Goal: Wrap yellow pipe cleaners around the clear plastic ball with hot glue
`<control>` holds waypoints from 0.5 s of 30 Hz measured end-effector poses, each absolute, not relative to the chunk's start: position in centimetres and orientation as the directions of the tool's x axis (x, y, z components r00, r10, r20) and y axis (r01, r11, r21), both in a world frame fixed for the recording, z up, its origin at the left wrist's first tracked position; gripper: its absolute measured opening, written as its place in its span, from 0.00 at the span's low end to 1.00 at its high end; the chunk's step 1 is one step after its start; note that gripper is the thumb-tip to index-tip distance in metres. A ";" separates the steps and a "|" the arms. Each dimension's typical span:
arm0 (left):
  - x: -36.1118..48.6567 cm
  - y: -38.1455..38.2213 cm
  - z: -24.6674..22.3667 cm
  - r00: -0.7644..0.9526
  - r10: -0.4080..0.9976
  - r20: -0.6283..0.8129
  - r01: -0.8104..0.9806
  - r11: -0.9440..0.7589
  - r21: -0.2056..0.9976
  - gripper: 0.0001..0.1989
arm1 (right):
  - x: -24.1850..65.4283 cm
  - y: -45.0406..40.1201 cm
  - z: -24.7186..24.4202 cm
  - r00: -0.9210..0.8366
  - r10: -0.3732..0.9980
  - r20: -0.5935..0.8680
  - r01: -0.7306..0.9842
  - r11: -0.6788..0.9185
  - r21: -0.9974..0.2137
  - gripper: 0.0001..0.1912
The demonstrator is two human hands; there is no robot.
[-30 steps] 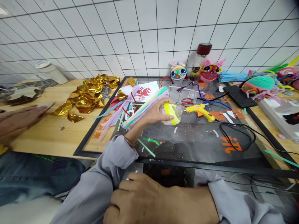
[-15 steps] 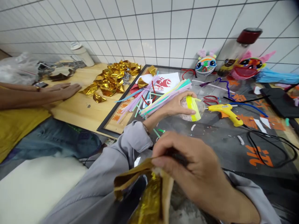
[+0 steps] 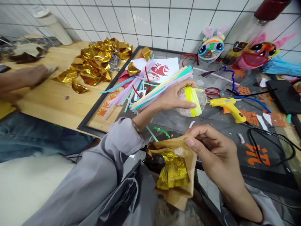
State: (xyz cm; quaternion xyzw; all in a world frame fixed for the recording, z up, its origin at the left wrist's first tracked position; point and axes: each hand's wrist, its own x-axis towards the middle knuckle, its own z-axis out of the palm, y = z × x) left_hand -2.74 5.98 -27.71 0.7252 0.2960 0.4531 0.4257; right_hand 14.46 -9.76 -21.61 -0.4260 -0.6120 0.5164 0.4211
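My left hand (image 3: 170, 98) reaches over the work board, thumb and fingers closed around a clear round ball (image 3: 201, 108) wrapped with a band of yellow fuzzy strips. Low in front of me, my right hand (image 3: 216, 153) pinches the upper edge of brown paper (image 3: 185, 201). Shiny gold foil (image 3: 172, 175) lies against this paper; whether the paper forms a bag I cannot tell. Just right of the ball sits a yellow glue gun (image 3: 227, 105), its nozzle pointing at it. Red-handled scissors (image 3: 213, 92) lie behind the ball.
Bundled pastel pipe cleaners (image 3: 162, 89) lie by my left forearm. Crumpled gold foil pieces (image 3: 94, 62) cover part of the wooden table. Two decorated animal faces (image 3: 210, 48) and a red-lidded bottle (image 3: 270, 12) stand along the wall. A black cord (image 3: 261, 150) loops at right. Another person's arm (image 3: 23, 77) rests at left.
My right hand has moved right and slightly up, pulling the brown paper into fuller view with its gold foil facing me. My left hand stays on the ball. The view has shifted.
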 end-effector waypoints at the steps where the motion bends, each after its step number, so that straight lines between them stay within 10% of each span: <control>1: -2.8 6.0 -27.8 0.409 0.815 0.410 0.041 -0.465 0.884 0.35 | 14.7 -9.7 -22.4 -0.269 0.962 0.056 0.095 0.084 -0.992 0.07; 15: -3.3 4.0 -25.7 0.442 0.775 0.451 0.124 -0.551 0.825 0.28 | 18.4 -10.9 -25.2 -0.200 0.979 0.047 0.265 0.101 -0.959 0.05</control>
